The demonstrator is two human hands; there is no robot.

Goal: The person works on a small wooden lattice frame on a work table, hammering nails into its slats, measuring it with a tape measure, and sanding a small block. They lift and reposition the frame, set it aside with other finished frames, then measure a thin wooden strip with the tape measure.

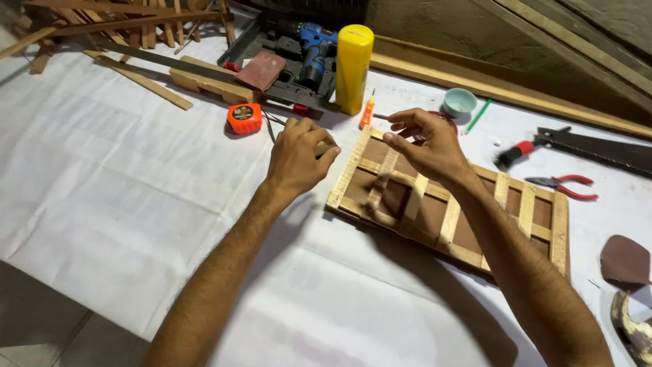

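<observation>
Left hand was curled almost closed around a small object, too hidden to identify, just left of the wooden lattice frame. Right hand hovered over the frame's upper left corner, fingers loosely pinched on a thin stick, the other fingers half open. The frame lay flat on the white-covered counter, slats crossing over a brown backing. The step looked like fitting or fixing a slat near that corner. The next move would call for steadying the frame and setting the piece squarely on the crossing.

Nearby: an orange tape measure, a yellow bottle, a blue drill, red pliers and a handsaw.
</observation>
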